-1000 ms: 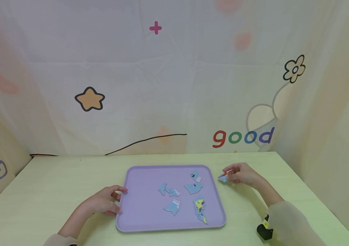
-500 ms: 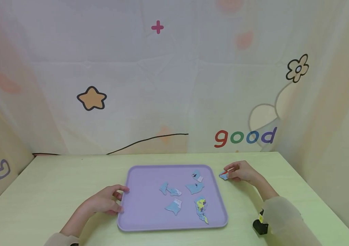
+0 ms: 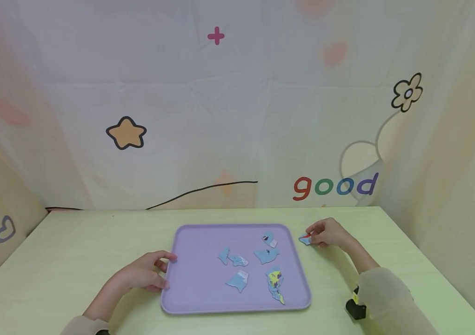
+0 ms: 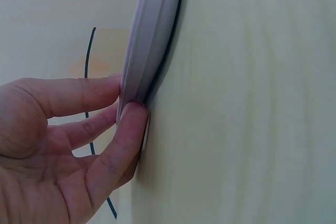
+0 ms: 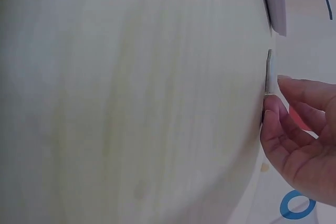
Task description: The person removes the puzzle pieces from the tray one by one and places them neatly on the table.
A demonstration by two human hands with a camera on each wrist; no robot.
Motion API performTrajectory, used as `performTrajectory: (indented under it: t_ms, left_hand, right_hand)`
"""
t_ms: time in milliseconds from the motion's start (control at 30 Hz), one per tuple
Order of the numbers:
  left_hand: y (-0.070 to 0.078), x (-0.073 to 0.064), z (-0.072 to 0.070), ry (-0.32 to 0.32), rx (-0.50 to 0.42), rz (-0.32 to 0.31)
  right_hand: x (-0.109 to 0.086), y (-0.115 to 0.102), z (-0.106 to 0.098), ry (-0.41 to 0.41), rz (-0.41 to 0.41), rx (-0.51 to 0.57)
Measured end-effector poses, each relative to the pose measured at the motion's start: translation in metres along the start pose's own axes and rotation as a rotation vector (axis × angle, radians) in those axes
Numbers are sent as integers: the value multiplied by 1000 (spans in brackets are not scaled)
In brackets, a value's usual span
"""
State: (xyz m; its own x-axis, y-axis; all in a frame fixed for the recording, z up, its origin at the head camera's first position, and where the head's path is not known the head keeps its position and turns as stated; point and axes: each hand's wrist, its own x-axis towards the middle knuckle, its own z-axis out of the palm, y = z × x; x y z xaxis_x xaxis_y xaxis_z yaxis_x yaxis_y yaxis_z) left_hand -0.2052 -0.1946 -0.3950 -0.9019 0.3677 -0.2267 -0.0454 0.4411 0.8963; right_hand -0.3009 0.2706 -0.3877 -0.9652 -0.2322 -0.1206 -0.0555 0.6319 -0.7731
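A lilac tray [image 3: 195, 298] lies on the table, with several pale blue jigsaw puzzle pieces on it. My left hand [image 3: 147, 271] holds the tray's left rim; in the left wrist view its fingertips [image 4: 132, 116] touch the rim's outer side. Just right of the tray's far right corner, my right hand [image 3: 328, 233] pinches a blue puzzle piece [image 3: 304, 239] with a red patch. In the right wrist view this piece [image 5: 270, 72] appears edge-on, close to the tabletop, partly covered by the fingers. Whether it touches the table I cannot tell.
On the tray's right side lie a yellow-and-blue group of pieces [image 3: 275, 281], a piece with a dark mark [image 3: 265, 255] and another above it [image 3: 268, 239]. Blue-and-white pieces [image 3: 237, 281] lie near the middle. A printed cloth wall [image 3: 204, 139] stands behind the table [image 3: 95, 242].
The head view has shifted slightly. My right forearm has come a little to the left. Both hands keep their hold, and the pieces on the tray have not moved.
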Motion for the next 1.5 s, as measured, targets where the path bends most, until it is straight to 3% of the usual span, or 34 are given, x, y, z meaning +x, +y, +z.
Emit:
performTrajectory:
  t_ms: [367,633,867,1500]
  left_hand:
    - [-1,0,0,-12,1,15]
    - [0,0,-1,-23,-3,23]
    - [0,0,0,-20,3,17]
    - [-1,1,0,-16,-6,8]
  right_hand:
    - [-7,4,-5,-15,-19,-24]
    - [-20,-2,-2,-103,-123,30]
    - [-32,-18,10,-167,-167,53]
    - [-44,-49,47,-321,-281,-17]
